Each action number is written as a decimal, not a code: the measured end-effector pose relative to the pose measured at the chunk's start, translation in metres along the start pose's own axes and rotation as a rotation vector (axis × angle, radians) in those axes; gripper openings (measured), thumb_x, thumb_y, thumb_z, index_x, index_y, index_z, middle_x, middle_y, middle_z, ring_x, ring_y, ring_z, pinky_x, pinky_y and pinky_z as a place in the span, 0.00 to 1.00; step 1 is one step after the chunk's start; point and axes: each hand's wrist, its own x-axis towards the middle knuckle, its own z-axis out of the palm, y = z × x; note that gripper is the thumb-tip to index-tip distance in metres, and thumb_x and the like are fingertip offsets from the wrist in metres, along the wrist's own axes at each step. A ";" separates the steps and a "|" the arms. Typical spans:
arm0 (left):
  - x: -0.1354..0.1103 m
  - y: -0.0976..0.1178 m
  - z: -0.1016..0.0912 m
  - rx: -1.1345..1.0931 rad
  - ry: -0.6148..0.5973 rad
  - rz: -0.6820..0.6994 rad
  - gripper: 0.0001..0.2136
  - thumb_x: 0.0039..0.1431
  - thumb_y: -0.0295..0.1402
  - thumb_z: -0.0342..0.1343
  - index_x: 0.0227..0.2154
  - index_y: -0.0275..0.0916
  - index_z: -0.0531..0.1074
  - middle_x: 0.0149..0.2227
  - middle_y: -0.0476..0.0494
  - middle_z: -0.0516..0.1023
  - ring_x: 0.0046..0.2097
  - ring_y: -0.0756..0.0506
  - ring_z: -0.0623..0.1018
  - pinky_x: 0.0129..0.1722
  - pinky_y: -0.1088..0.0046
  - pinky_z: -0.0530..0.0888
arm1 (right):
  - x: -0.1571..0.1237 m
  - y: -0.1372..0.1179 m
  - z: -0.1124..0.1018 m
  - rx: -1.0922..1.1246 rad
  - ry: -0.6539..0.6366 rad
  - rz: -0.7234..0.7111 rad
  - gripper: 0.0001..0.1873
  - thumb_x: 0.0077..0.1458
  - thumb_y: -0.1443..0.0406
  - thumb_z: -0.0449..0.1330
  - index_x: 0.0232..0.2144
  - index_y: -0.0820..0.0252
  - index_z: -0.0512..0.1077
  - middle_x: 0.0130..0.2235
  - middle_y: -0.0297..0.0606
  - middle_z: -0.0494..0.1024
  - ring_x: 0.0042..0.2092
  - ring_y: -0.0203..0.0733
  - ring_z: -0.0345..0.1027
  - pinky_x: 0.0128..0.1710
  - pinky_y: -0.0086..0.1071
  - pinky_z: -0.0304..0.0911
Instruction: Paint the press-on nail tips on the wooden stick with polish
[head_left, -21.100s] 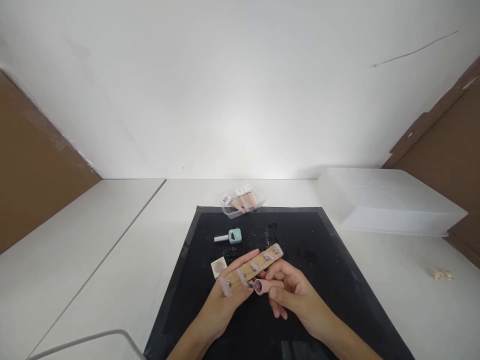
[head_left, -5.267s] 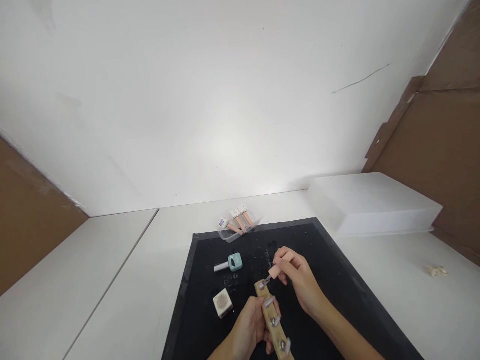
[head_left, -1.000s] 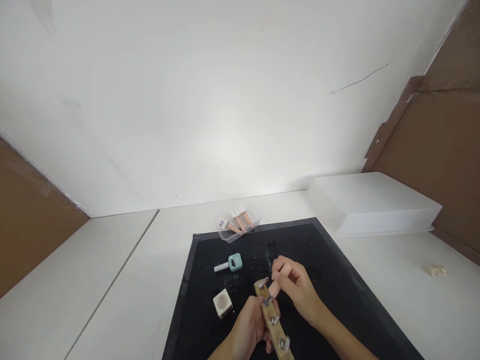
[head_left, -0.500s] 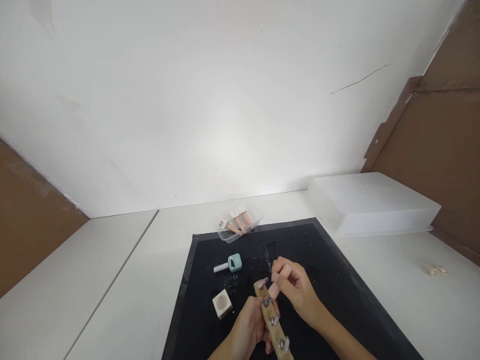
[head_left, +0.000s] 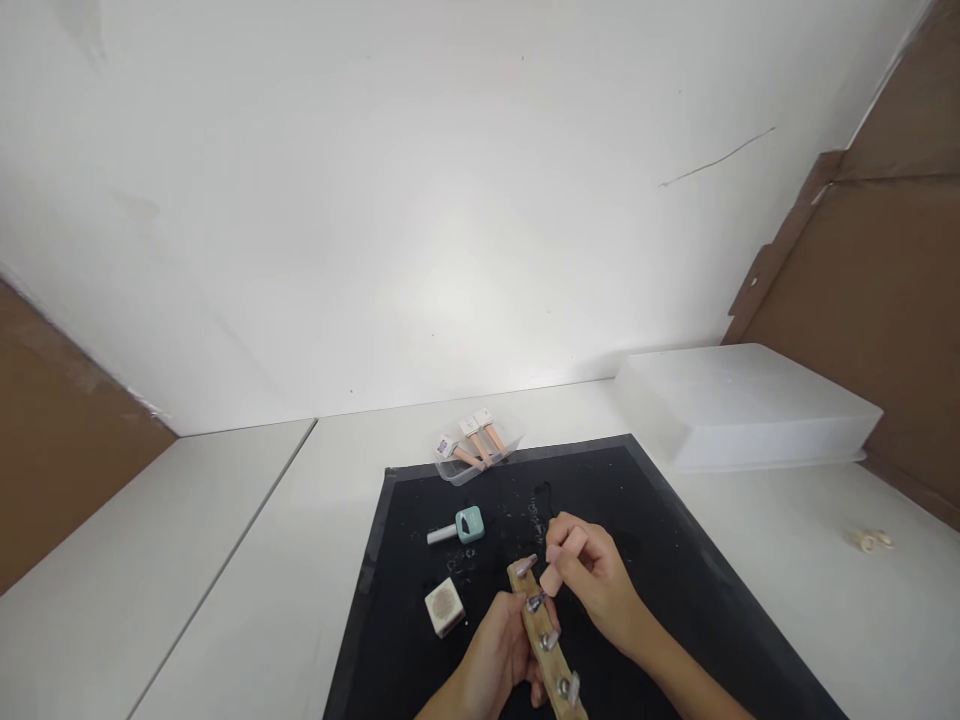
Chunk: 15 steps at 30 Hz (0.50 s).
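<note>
My left hand (head_left: 495, 645) is wrapped round a wooden strip (head_left: 552, 662) that carries several nail tips on small metal mounts. One nail tip (head_left: 526, 565) sits at the strip's far end; another nail tip (head_left: 574, 688) is near its close end. Pinched in my right hand (head_left: 596, 585) is a nail polish brush (head_left: 553, 580) by its pink cap-handle. Its dark bristle end is at the second nail tip (head_left: 534, 602) from the far end; whether it touches is too small to tell.
On the black mat (head_left: 600, 480) lie a teal bottle with a pale handle (head_left: 469, 525) and a white square bottle (head_left: 445, 607). A clear tray (head_left: 459, 478) of pink-handled bottles stands behind. A translucent bin (head_left: 750, 410) and small cream pieces (head_left: 870, 541) are at right.
My right hand and the brush have shifted very slightly to the right. My left hand and the wooden strip stay in place.
</note>
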 end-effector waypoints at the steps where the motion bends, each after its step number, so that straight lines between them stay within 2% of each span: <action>1: 0.000 0.001 0.000 0.003 0.006 -0.004 0.20 0.50 0.48 0.40 0.27 0.34 0.66 0.20 0.52 0.60 0.19 0.53 0.64 0.16 0.79 0.58 | 0.000 0.000 0.000 -0.006 0.002 -0.003 0.15 0.52 0.71 0.52 0.15 0.58 0.59 0.19 0.29 0.64 0.22 0.34 0.57 0.24 0.29 0.53; 15: 0.002 -0.004 -0.002 0.001 0.011 -0.018 0.21 0.48 0.49 0.41 0.28 0.35 0.66 0.19 0.53 0.60 0.18 0.54 0.63 0.15 0.80 0.58 | 0.000 0.000 0.001 0.013 0.082 -0.036 0.18 0.50 0.73 0.52 0.12 0.58 0.55 0.17 0.29 0.65 0.21 0.34 0.58 0.24 0.29 0.54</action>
